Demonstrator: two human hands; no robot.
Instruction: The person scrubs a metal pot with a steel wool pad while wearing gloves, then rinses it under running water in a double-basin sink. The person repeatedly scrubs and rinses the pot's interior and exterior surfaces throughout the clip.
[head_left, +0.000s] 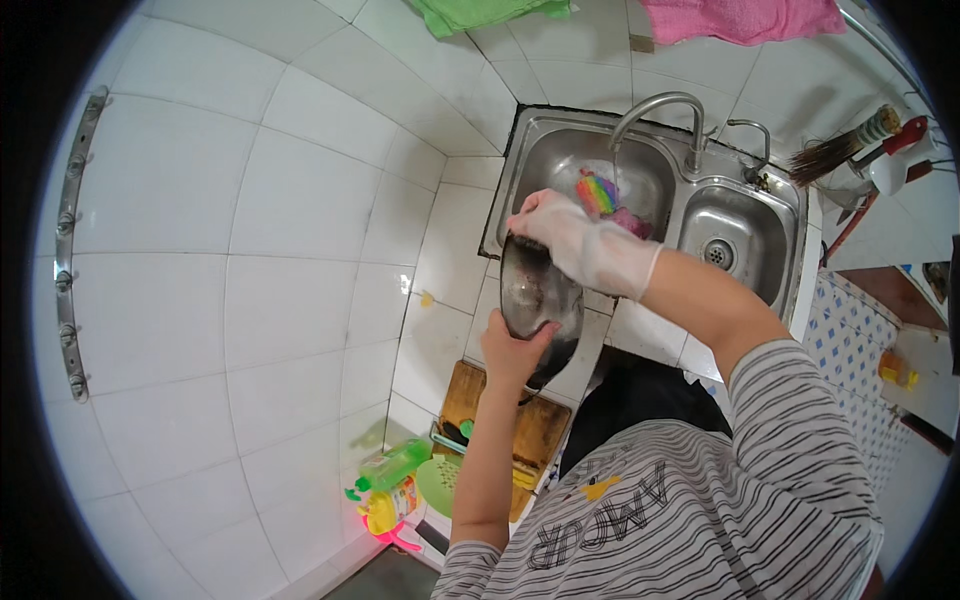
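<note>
My left hand (514, 345), bare, grips the near side of a round metal pan (534, 289), thumb on its upturned face. The pan is tilted on edge above the counter, its metal stained dark. My right hand (559, 229), in a translucent glove, is bent over the far rim with bunched fingers; a dark patch shows beneath them, and whether it is a scrubber or the rim I cannot tell. Beyond that hand, a rainbow-striped sponge or cloth (597, 192) and a pink scrubber or cloth (628, 222) lie in the larger sink basin (547, 161), under the curved faucet (664, 101).
A smaller basin (757, 217) adjoins on the right. Nearer me on the left are a wooden cutting board (544, 424), a green bottle (397, 463), a yellow bottle (382, 514) and a green perforated plastic piece (436, 484). A brush (840, 150) and utensils hang at right.
</note>
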